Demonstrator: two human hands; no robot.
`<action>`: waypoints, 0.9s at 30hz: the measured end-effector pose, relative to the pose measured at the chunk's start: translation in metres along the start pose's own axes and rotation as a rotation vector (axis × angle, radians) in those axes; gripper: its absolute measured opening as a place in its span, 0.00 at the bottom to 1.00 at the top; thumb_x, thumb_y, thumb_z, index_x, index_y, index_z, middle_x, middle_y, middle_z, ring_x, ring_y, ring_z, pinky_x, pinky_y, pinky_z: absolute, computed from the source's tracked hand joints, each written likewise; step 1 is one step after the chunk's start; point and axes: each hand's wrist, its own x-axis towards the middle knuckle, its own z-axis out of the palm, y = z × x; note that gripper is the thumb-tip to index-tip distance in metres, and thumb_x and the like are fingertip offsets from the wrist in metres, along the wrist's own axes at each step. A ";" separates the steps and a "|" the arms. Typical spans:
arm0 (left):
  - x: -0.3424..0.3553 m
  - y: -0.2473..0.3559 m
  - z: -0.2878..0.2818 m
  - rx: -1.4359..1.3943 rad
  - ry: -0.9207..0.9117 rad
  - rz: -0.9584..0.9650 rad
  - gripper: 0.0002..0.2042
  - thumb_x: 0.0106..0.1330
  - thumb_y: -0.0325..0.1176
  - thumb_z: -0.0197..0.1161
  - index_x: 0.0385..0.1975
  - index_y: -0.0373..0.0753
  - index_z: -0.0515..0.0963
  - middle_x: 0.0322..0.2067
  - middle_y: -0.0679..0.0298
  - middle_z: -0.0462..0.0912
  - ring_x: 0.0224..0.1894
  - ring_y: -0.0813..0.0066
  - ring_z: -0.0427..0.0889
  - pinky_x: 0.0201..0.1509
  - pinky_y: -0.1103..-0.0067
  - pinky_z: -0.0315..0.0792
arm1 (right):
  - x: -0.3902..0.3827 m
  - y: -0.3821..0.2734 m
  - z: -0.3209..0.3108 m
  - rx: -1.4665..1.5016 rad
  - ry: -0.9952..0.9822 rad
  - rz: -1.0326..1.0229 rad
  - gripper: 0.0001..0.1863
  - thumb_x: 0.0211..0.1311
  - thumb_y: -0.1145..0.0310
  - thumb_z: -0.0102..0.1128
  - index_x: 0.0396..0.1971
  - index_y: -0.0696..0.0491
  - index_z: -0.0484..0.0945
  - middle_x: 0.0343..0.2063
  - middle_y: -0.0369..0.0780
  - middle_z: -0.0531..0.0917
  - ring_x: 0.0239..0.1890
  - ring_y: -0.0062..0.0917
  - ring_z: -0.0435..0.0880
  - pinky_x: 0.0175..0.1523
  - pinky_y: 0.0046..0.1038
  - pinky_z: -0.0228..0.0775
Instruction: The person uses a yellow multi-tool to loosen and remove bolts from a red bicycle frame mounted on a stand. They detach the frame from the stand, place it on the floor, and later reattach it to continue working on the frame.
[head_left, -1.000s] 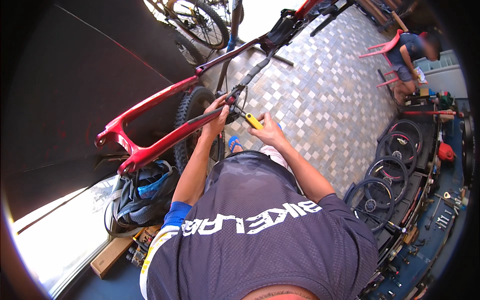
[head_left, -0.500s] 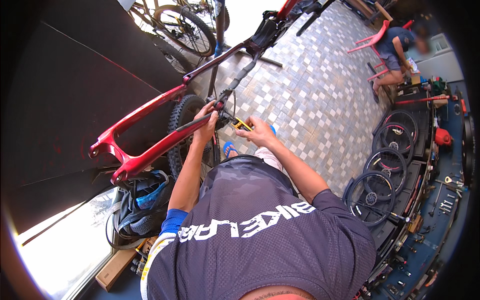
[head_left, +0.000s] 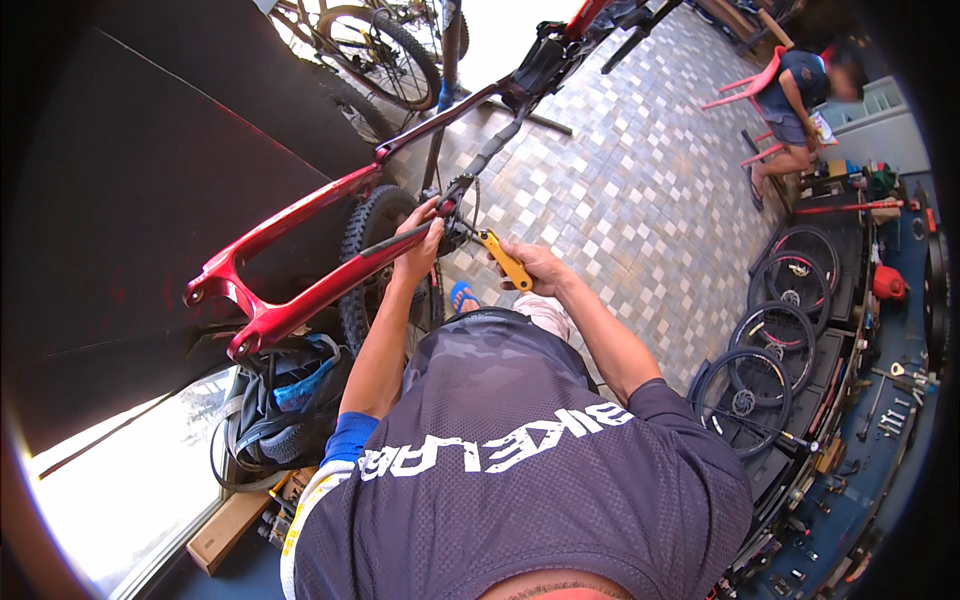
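Observation:
A dark red bicycle frame (head_left: pixel 310 297) without a rear wheel slants across the left half of the view. My left hand (head_left: pixel 416 252) is wrapped round its lower stay, close to the crank area. Just beyond those fingers a chainring (head_left: pixel 459 195) with a short run of chain shows. My right hand (head_left: pixel 541 268) grips a yellow folding multi-tool (head_left: pixel 508 262) at the frame's right side. A thin dark key seems to reach from the tool toward the crank area; whether its tip touches is too small to tell.
An upright stand post (head_left: pixel 446 60) rises behind the frame. A knobby tyre (head_left: pixel 357 255) stands beneath it, near a dark bag (head_left: pixel 290 405). Several wheels (head_left: pixel 742 402) lean at right beside a tool bench (head_left: pixel 890 420). Another person (head_left: pixel 795 95) sits on a red chair (head_left: pixel 745 90).
My right hand has moved slightly right, and the yellow multi-tool has turned so its broad side shows. My left hand keeps its hold on the frame. The whole view has shifted a little.

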 end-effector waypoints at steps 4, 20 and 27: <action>0.000 -0.004 -0.001 0.010 0.019 0.007 0.20 0.73 0.28 0.62 0.63 0.34 0.77 0.46 0.54 0.87 0.50 0.71 0.85 0.56 0.74 0.77 | -0.012 -0.008 0.019 -0.742 0.288 -0.329 0.25 0.66 0.50 0.71 0.53 0.52 0.78 0.41 0.39 0.84 0.39 0.30 0.86 0.41 0.38 0.82; 0.001 -0.004 0.001 0.015 -0.003 0.050 0.20 0.73 0.29 0.61 0.64 0.33 0.76 0.48 0.53 0.87 0.52 0.71 0.85 0.57 0.74 0.77 | -0.006 -0.002 0.018 -0.499 0.182 -0.160 0.21 0.66 0.56 0.71 0.48 0.56 0.77 0.39 0.45 0.84 0.36 0.35 0.87 0.39 0.39 0.81; 0.000 -0.010 0.000 -0.015 0.003 0.032 0.20 0.73 0.27 0.61 0.64 0.33 0.76 0.48 0.53 0.88 0.52 0.71 0.85 0.57 0.75 0.78 | -0.018 -0.008 0.047 -1.242 0.589 -0.410 0.29 0.60 0.55 0.73 0.55 0.54 0.74 0.40 0.47 0.84 0.39 0.38 0.86 0.46 0.40 0.78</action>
